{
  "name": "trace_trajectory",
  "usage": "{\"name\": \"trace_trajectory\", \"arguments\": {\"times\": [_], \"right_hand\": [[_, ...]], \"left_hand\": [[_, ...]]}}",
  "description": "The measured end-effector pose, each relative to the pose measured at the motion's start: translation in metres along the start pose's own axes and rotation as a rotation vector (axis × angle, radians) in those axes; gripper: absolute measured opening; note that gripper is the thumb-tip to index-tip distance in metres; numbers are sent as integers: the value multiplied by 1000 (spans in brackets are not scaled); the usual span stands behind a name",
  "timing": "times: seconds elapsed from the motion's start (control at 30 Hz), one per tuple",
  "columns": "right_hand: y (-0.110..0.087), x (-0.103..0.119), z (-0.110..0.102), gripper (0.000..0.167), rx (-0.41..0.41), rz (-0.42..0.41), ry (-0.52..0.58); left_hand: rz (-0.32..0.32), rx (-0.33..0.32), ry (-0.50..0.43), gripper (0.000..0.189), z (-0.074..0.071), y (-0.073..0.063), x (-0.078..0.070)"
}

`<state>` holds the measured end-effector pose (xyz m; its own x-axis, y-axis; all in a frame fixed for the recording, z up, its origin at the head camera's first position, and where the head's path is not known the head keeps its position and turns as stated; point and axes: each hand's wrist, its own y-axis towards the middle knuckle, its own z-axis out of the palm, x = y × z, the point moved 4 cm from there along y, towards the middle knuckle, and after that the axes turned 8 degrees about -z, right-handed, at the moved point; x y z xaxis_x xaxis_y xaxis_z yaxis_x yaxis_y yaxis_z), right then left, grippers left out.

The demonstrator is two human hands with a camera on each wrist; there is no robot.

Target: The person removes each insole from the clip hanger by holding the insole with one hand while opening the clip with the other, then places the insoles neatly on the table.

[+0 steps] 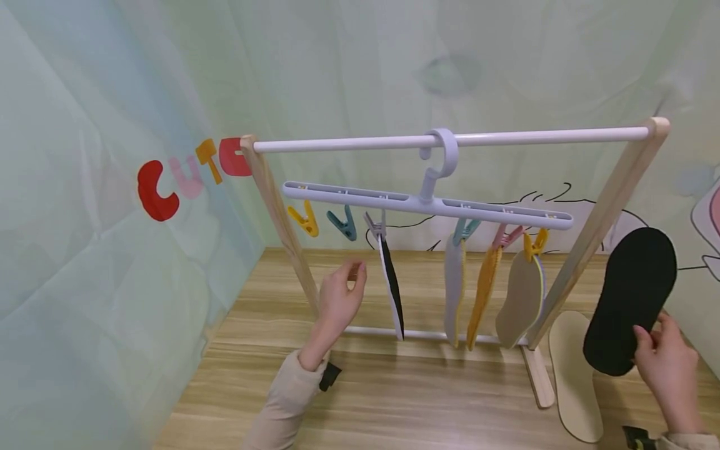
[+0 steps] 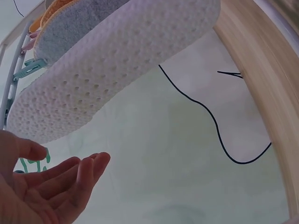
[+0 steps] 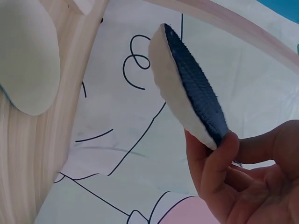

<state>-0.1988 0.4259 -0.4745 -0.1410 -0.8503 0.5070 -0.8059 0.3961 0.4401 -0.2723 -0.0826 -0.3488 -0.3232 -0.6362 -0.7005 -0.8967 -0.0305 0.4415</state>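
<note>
I held my bare left hand (image 1: 340, 294) raised, fingers loosely bent, thumb apart. My bare right hand (image 1: 667, 359), out to the side, pinched with thumb and curled fingers.

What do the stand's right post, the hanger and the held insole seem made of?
Right post: smooth-looking wood, from its pale grain.
Hanger: probably smooth plastic, from its even colour and rounded edges.
Held insole: dark face perhaps matte fabric, its edge fuzzy; pale backing unclear.

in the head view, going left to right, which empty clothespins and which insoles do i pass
Yellow clothespin, dark teal clothespin, black-and-white hanging insole, gray hanging insole, orange hanging insole, beige hanging insole, cream insole lying flat, black insole in the right hand.
</note>
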Motion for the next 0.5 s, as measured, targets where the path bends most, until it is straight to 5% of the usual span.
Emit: {"name": "trace_trajectory", "arguments": {"times": [0.1, 0.23, 0.5], "right_hand": [[-6, 48, -27, 44, 60, -47, 6], [-8, 76, -39, 44, 189, -124, -51], [-4, 69, -30, 48, 331, -193, -53]], "left_hand": [[8, 6, 16, 22, 0, -1, 2], [18, 2, 32, 21, -1, -2, 3], [-1, 22, 52, 22, -1, -2, 4]]}}
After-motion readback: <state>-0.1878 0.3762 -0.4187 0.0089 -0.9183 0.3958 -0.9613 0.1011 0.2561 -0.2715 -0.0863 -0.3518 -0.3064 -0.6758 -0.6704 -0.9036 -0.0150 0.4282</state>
